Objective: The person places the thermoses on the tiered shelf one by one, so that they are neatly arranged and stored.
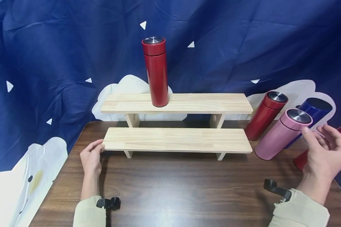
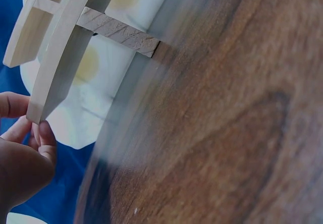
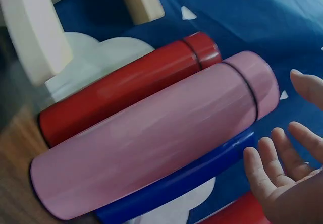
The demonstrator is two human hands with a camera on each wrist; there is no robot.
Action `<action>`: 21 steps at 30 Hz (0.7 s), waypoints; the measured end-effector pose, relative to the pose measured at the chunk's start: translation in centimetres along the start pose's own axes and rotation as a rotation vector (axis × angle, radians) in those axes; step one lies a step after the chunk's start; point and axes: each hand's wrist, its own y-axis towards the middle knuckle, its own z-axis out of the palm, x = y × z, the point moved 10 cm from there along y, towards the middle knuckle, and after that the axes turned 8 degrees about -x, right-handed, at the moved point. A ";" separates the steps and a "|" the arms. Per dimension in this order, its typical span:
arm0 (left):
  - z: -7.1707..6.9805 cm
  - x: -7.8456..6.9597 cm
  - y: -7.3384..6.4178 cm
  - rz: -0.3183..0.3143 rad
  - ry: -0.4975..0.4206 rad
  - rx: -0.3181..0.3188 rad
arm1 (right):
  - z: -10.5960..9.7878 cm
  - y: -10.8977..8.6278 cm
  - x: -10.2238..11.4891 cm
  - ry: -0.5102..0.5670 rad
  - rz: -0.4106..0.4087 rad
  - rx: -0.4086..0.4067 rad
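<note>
At the left end of the lower board of a two-tier wooden shelf (image 1: 176, 139), my left hand (image 1: 91, 157) pinches the board's end between thumb and fingers. The left wrist view shows the fingers of that hand (image 2: 30, 153) at the board's corner. A red thermos (image 1: 158, 75) with a steel lid stands upright on the upper board. My right hand (image 1: 325, 149) is raised beside the lid of a pink thermos (image 1: 281, 137), its fingers loosely bent and holding nothing. In the right wrist view a gap shows between the fingers and the pink thermos (image 3: 151, 138).
Left of the pink thermos stands a red thermos (image 1: 262, 119); behind it, a blue one (image 1: 318, 108). Another red thermos (image 1: 300, 160) is partly hidden by my right hand. Everything rests on a brown wooden table (image 1: 182, 186) before a blue curtain (image 1: 74, 47).
</note>
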 end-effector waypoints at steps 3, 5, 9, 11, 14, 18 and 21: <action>0.1 0.0 0.0 -0.003 0.005 0.005 | -0.4 0.1 -1.0 0.015 0.032 0.009; 0.1 -0.1 0.0 -0.004 0.009 0.007 | -0.7 0.2 -1.7 0.011 0.047 0.016; 0.2 -0.1 -0.1 -0.002 0.015 0.006 | -1.3 0.3 -3.2 -0.034 0.093 0.022; 0.1 0.0 0.0 -0.001 0.019 0.003 | -1.5 0.4 -3.8 -0.058 0.108 0.029; 0.1 0.0 -0.1 -0.005 0.019 0.000 | -1.6 0.4 -4.7 -0.037 0.130 0.045; 0.0 0.0 -0.1 0.001 0.026 -0.003 | -2.0 0.5 -6.0 -0.030 0.172 0.062; 0.0 0.0 -0.1 0.004 0.023 -0.004 | -2.4 0.4 -7.1 -0.074 0.210 0.062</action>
